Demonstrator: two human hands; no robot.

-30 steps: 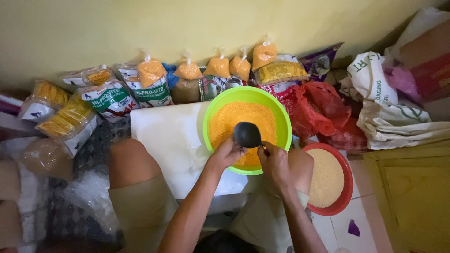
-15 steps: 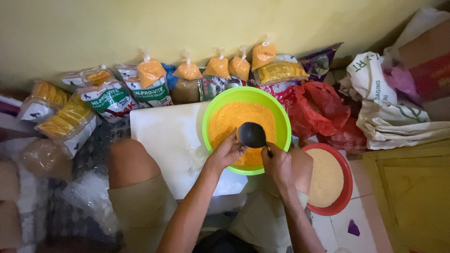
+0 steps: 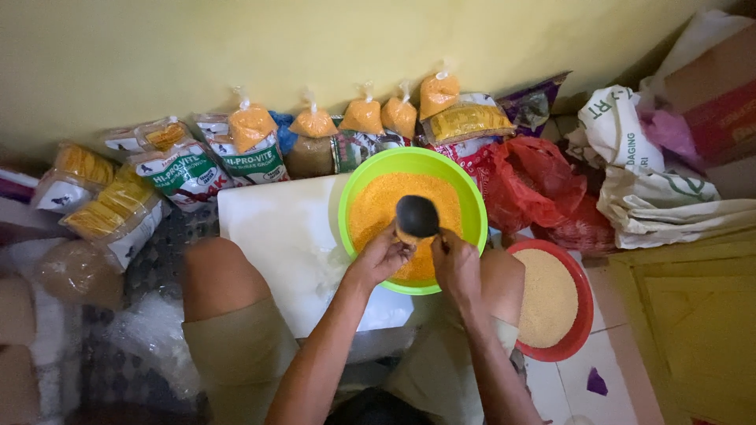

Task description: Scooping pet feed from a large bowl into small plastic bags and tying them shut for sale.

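Green bowl (image 3: 472, 206) of orange grain sits center frame on a white board (image 3: 276, 236). Both hands meet over its 6 o'clock rim: left hand (image 3: 380, 258) fingers curled shut around a dark scoop (image 3: 416, 216), which sticks out at 1 o'clock from them; right hand (image 3: 455, 264) at 3 o'clock of the left, touching the scoop's side, grip unclear. Red bowl (image 3: 581, 315) of pale grain at 4 o'clock. Tied orange bags (image 3: 252, 126) line the wall at 12 o'clock
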